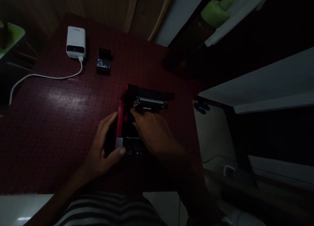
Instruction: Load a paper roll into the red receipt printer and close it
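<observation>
1. An open red-and-black boxy device [131, 144] sits on your dark red patterned tabletop [61, 127].
2. Your left hand [104, 150] spreads wide against the device's left side; your right hand [153, 129] reaches inside, its grip too hidden to tell.
3. Beyond lie a white rectangular power bank [76, 39], its white cable [46, 77] and a small black block [104, 65].
4. Brown wooden panels [110, 9] stand behind; 2 dark blue slippers [199, 108] lie on the pale floor [213, 131] at right.

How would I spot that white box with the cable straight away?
Find the dark red tabletop, then look towards its far left part. There sits a white box, just left of a small black object. Unlike that neighbour, it has a white cable plugged in.
</observation>
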A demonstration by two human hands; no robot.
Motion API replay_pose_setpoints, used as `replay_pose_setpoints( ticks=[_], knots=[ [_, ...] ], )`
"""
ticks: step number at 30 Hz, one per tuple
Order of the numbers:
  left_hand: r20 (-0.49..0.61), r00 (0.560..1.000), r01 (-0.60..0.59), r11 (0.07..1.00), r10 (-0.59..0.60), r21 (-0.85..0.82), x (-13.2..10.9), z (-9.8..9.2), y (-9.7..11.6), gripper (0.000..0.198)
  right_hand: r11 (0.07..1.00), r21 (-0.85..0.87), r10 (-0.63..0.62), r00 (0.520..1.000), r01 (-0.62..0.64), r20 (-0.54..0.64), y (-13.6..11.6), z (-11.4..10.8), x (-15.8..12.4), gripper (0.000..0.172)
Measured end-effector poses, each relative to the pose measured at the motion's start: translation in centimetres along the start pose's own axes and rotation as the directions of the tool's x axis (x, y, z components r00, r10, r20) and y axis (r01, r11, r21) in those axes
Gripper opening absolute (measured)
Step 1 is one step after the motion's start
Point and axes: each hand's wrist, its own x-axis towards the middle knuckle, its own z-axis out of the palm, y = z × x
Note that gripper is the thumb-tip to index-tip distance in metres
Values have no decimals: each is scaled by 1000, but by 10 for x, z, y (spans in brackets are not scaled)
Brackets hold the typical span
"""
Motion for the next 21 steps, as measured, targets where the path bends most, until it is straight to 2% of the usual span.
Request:
replay_pose_setpoints(
  ticks=[6,10,13,15,17,19,21],
  knots=[
    [-1,1000,29,1000,-29,8,1,-1,2,84,997,-59,-51,998,53,36,3,0,2,43],
    [1,1000,27,1000,-27,8,2,-2,2,83,999,13,-48,997,49,-64,8,3,-7,50],
    [-2,999,33,999,-33,-3,2,-1,3,82,997,46,-57,979,67,-194,11,9,-21,39],
    [-5,999,43,999,-43,-24,3,-1,4,81,986,97,-95,929,138,-357,16,14,-36,28],
    [-3,997,73,996,-73,-47,3,-1,6,80,963,171,-89,842,209,-532,24,18,-55,26],
    [3,994,106,993,-106,-58,3,-1,8,79,935,284,17,772,213,-635,37,21,-73,29],
    [7,992,123,991,-122,-55,4,-2,10,79,873,454,198,720,180,-666,54,25,-85,34]
  ],
)
